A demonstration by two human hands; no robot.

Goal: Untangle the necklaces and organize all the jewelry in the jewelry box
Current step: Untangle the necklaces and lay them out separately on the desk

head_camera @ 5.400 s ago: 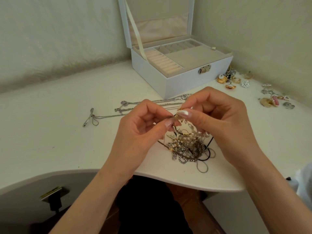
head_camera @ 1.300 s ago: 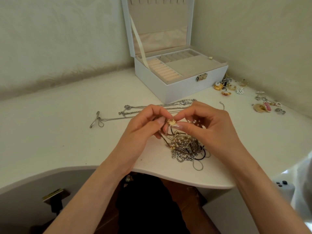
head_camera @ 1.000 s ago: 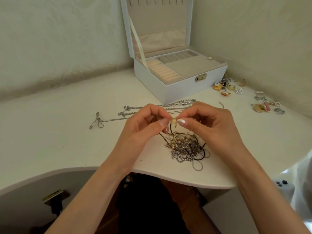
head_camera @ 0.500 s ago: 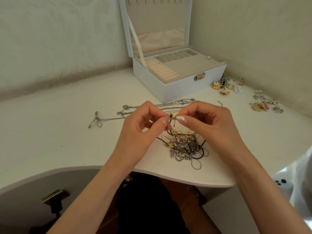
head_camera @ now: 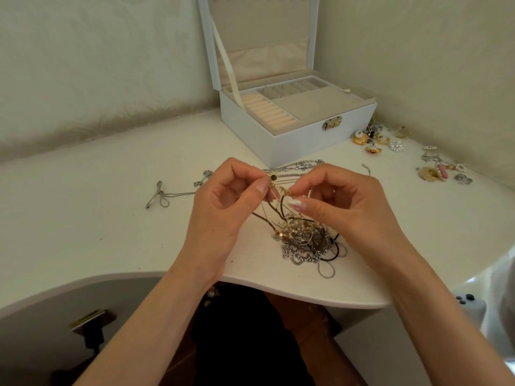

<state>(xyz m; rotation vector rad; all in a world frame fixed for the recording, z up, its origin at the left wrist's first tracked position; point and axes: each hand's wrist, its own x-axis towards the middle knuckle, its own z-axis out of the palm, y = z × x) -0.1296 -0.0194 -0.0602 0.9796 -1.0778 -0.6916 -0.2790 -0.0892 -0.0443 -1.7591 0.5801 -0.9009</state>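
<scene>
A tangled heap of necklaces (head_camera: 305, 240), silver chains, pearls and black cord, lies near the table's front edge. Strands rise from it to my fingers. My left hand (head_camera: 223, 207) pinches a small gold pendant (head_camera: 273, 178) and its chain above the heap. My right hand (head_camera: 342, 210) pinches a thin strand just right of it. The white jewelry box (head_camera: 301, 135) stands open behind, its beige tray holding no jewelry that I can see. Silver necklaces (head_camera: 295, 167) lie stretched out in front of the box.
Loose earrings and brooches (head_camera: 373, 142) lie right of the box, more pieces (head_camera: 437, 174) along the right wall. A silver chain end with a clasp (head_camera: 156, 196) lies to the left. The white table (head_camera: 83, 213) has a curved front edge; walls close in behind and right.
Both hands have lifted a little and drawn slightly apart, pulling the strands up from the heap. The gold pendant has turned in my left fingers.
</scene>
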